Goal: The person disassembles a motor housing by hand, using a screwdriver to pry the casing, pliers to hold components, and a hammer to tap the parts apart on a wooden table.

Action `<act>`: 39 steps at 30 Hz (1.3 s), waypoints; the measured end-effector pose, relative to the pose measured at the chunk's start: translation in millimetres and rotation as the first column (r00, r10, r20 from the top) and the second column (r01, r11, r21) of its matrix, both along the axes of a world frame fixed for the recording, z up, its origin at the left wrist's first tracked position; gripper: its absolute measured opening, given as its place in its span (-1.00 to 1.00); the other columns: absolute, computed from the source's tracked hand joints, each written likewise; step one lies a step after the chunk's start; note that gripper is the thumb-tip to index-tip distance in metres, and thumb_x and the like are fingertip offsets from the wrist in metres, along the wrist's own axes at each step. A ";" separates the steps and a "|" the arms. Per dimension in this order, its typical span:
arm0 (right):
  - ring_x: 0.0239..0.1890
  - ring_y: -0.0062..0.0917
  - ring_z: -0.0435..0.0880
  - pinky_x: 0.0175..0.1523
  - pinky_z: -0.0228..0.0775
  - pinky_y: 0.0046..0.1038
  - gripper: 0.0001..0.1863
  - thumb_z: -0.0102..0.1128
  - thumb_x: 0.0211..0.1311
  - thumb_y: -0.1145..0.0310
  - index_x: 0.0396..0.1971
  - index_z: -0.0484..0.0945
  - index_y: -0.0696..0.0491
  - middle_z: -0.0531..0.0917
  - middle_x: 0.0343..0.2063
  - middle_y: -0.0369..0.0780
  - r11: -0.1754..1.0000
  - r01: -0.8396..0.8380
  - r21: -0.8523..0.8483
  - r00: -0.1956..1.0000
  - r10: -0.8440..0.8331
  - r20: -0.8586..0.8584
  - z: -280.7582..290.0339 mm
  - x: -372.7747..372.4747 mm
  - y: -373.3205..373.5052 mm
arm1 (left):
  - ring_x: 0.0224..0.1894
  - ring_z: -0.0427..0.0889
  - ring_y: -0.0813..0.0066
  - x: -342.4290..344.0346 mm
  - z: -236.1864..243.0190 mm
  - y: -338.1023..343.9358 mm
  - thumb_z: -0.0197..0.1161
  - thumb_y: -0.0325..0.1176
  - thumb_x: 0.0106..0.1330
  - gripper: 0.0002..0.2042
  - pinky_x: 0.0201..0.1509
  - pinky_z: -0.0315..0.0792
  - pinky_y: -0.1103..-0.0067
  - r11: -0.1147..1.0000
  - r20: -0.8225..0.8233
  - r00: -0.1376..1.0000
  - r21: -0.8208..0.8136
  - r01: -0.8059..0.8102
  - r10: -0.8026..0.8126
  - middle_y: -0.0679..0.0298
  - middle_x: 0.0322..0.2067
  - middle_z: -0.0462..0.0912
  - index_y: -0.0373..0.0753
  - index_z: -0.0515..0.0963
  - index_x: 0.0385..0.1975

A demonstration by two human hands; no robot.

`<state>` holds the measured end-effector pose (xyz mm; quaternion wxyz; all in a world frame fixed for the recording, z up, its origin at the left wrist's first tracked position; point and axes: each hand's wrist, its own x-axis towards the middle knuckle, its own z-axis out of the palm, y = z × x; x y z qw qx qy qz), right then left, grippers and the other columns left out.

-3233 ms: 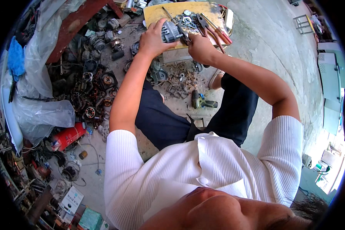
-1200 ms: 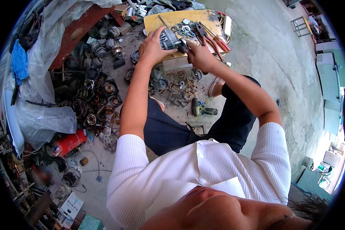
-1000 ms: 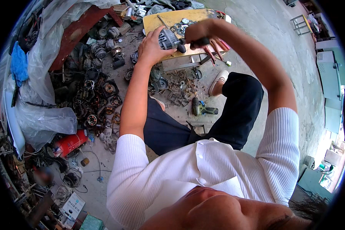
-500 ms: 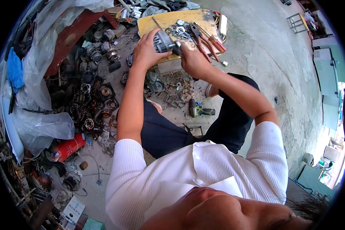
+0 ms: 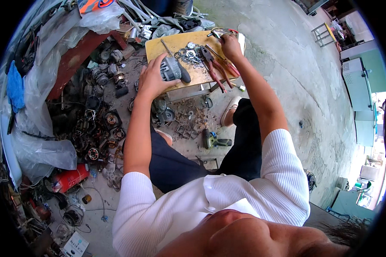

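On the near left of a small yellow-topped table [image 5: 156,50], my left hand [image 5: 149,79] is wrapped round a grey finned motor housing [image 5: 170,69]. A screwdriver [image 5: 185,73] with a dark handle lies against the housing, its shaft slanting to the far left. My right hand [image 5: 231,47] is closed at the table's far right corner, by a shiny metal piece [image 5: 215,34]; its grip is partly hidden. Between my hands lie several metal rings and washers [image 5: 190,53], red-handled pliers [image 5: 215,68] and a red-handled screwdriver [image 5: 232,69].
A green and black cordless drill [image 5: 216,140] lies on the floor between my legs, near scattered metal scraps. Dismantled motor parts [image 5: 111,119] are heaped at the left, beside plastic sheeting [image 5: 43,150] and a red container [image 5: 70,177]. A concrete floor [image 5: 278,64] stretches to the right.
My right hand has moved from beside the housing to the table's far right corner. The left hand still holds the housing, now tilted differently. The dark screwdriver handle has come into plain sight.
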<state>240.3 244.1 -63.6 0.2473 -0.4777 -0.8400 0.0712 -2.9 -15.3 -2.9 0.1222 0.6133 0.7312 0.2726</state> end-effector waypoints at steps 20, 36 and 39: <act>-0.13 -0.08 0.66 -0.06 0.48 -0.12 -0.54 0.01 0.34 -0.01 -0.31 0.55 0.17 0.68 -0.27 0.03 0.950 0.157 -0.270 0.970 -0.098 0.220 55.7 53.2 -91.4 | 0.41 0.20 0.11 -30.9 28.8 -19.7 0.64 -0.10 -0.27 0.16 0.44 0.13 0.31 0.979 0.219 0.976 -0.197 0.049 -0.005 0.04 0.37 0.20 -0.03 0.07 0.43; -0.37 -0.75 0.61 -0.21 0.53 -0.68 -0.73 0.22 0.35 0.22 -0.16 0.55 0.12 0.69 -0.32 -0.28 0.453 -0.547 -0.704 0.654 -0.294 -0.697 65.7 32.4 -105.8 | 0.30 0.38 0.14 -34.5 25.8 -26.6 0.55 -0.19 -0.07 -0.23 0.34 0.25 0.37 0.994 0.225 0.974 -0.111 0.016 0.009 0.06 0.23 0.43 -0.15 0.41 0.23; -0.33 -0.67 0.66 -0.21 0.52 -0.62 -0.69 0.27 0.31 0.20 -0.20 0.56 0.16 0.69 -0.35 -0.25 0.455 -0.549 -0.701 0.683 -0.239 -0.690 57.2 32.0 -102.2 | 0.29 0.38 0.13 -33.0 26.9 -24.9 0.55 -0.17 -0.07 -0.22 0.34 0.26 0.37 0.994 0.196 0.980 -0.114 0.001 0.021 0.05 0.24 0.42 -0.16 0.41 0.24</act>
